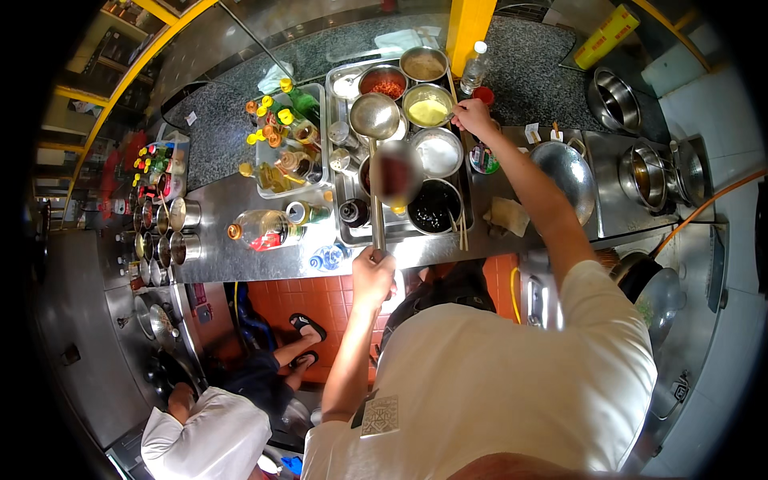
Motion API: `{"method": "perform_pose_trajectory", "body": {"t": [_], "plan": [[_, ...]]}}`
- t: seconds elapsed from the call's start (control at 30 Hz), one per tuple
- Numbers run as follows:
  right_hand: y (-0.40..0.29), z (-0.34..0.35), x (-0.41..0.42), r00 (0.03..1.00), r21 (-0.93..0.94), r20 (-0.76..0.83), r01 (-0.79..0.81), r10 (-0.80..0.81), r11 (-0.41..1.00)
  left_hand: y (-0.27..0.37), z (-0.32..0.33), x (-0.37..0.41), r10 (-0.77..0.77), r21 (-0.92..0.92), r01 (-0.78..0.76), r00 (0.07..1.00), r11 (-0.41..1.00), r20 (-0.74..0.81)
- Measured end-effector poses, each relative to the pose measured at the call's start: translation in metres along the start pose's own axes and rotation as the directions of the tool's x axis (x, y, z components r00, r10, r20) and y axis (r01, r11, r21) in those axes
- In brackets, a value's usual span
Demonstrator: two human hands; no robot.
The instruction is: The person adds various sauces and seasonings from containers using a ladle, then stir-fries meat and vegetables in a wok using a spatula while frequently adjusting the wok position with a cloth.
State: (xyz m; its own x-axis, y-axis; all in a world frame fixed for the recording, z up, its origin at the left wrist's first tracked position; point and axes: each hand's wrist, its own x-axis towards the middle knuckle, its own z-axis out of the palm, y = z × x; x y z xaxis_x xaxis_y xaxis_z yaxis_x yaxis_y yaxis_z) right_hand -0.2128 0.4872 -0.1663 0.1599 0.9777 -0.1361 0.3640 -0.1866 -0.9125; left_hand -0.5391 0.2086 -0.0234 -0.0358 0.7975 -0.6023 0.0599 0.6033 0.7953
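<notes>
My left hand [373, 277] grips the long handle of a metal ladle [374, 116]. The ladle's bowl hangs over the metal tray [332, 96] of seasoning bowls. At the tray's far right, my right hand [474, 118] pinches what looks like a spoon handle at the rim of a steel bowl of yellow paste [427, 111]. Around it stand a bowl of chopped red chili [390, 89], a bowl of brown powder [423, 63], a bowl of white granules [437, 153] and a bowl of dark liquid [433, 207]. A blurred patch covers the tray's middle.
Left of the tray is a plastic bin [323, 114] of sauce bottles, near a large plastic bottle [264, 230] lying down. A wok [564, 180] sits to the right, with a folded cloth [507, 216] before it. A co-worker [207, 435] is at the lower left.
</notes>
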Motion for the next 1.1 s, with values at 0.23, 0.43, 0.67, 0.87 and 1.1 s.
{"method": "perform_pose_trajectory", "body": {"t": [0.23,0.43,0.67,0.87,1.1], "plan": [[0.013,0.002,0.0,0.962,0.431,-0.021,-0.237,0.273,0.871,-0.001,0.009,0.016,0.082,0.051,-0.081,0.996,0.995,-0.028],[-0.024,-0.032,-0.009,0.988,0.559,-0.048,-0.096,0.148,0.824,0.005,0.021,0.029,0.158,0.185,-0.144,0.986,0.972,-0.061],[-0.004,0.005,0.013,0.994,0.094,-0.095,-0.053,0.062,0.994,0.051,0.021,0.024,-0.137,-0.255,0.228,0.934,0.94,0.331],[-0.005,0.001,0.006,0.956,0.379,-0.072,-0.238,0.285,0.894,0.04,0.029,0.028,0.064,-0.008,-0.064,0.997,0.998,0.032],[-0.056,-0.03,-0.02,0.953,0.351,-0.299,0.066,0.045,0.934,0.056,0.01,0.029,-0.105,-0.22,0.158,0.967,0.963,0.233]]}}
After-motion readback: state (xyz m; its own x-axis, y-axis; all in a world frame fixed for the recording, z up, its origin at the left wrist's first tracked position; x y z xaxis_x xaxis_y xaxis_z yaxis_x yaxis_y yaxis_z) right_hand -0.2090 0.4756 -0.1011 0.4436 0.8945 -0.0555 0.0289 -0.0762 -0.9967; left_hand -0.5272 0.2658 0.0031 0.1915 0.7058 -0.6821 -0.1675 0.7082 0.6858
